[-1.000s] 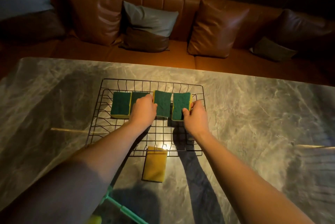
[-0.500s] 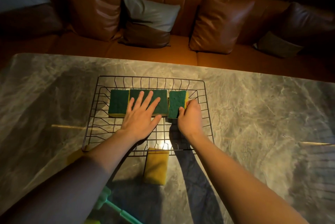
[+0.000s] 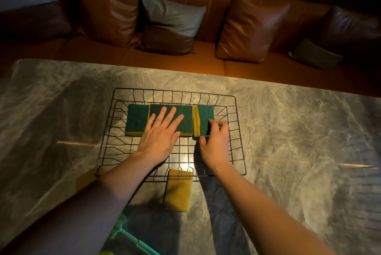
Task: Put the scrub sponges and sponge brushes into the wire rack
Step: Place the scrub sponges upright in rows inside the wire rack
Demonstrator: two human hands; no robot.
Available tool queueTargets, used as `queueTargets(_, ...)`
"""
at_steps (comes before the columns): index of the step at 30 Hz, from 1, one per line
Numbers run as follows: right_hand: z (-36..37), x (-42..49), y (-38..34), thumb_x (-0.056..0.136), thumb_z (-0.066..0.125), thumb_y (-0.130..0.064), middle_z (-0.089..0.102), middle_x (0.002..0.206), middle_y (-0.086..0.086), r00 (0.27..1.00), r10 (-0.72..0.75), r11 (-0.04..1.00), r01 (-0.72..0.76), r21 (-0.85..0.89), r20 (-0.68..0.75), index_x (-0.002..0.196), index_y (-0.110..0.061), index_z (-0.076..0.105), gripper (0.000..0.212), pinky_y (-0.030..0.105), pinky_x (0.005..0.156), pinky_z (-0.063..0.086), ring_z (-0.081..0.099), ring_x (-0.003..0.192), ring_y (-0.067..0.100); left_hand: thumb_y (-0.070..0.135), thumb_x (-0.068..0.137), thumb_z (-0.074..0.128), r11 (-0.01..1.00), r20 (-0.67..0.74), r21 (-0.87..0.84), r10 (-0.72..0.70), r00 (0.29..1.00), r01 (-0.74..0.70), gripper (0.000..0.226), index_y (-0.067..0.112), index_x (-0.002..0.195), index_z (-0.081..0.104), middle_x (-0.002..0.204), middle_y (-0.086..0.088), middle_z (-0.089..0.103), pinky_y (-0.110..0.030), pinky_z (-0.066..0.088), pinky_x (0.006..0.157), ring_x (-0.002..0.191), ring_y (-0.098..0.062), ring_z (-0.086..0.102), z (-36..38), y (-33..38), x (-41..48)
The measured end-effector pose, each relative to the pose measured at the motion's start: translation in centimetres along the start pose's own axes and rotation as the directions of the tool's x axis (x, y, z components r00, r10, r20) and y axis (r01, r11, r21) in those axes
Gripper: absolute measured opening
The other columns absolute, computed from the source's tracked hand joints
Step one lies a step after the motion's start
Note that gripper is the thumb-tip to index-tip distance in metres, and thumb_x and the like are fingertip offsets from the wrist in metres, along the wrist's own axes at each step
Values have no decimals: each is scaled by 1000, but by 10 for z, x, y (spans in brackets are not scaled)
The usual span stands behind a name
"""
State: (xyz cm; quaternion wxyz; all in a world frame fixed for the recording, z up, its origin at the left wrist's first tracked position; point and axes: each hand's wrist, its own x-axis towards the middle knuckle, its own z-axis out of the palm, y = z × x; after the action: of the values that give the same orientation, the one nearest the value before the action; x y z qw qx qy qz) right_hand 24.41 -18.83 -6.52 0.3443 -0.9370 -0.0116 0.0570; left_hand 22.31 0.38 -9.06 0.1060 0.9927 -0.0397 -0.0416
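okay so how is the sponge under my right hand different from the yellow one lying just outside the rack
The sponge at your right hand sits inside the wire rack, tipped up on edge with green scrub face and yellow side showing; your right hand pinches it. The yellow sponge lies flat on the table, against the rack's near edge, showing only yellow, untouched. Both look like similar rectangular sponges.

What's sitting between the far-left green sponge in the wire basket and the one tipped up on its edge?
In the head view, two flat green-topped sponges lie side by side between them, with the left hand spread flat on top of them.
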Motion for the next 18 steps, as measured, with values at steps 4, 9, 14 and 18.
queueTargets(4,2,0,2,97,59,-12,42,134,11,999,-37,997,37,-70,-11,151,-8,40,58,38,108,46,46,122,23,46,106,28,1000,4,6,4,1000,-4,58,34,161,13,171,4,3,-48,1,125,157,-22,-7,2,0,-1)
queueTargets(9,2,0,3,99,56,-20,40,143,12,996,-74,984,80,-160,42,156,-10,33,62,39,111,43,44,130,26,52,104,27,1000,37,0,6,999,-6,62,37,161,8,171,5,-2,-47,-3,125,156,-21,-11,1,-1,1)
queueTargets(14,-14,-16,-9,100,47,-38,27,162,15,991,-44,953,81,-291,130,158,-17,28,65,49,120,30,24,148,33,55,102,26,997,15,-74,-1,1000,2,65,34,161,11,171,-1,5,-44,-2,124,157,-20,-5,-21,3,-14)
queueTargets(18,-36,-58,-18,100,52,-27,38,158,16,987,-152,969,159,-189,47,147,-10,48,50,43,122,26,31,147,31,51,103,29,980,-63,-199,-41,997,28,63,21,158,29,169,-5,19,-45,9,125,156,-21,11,-51,7,-58)
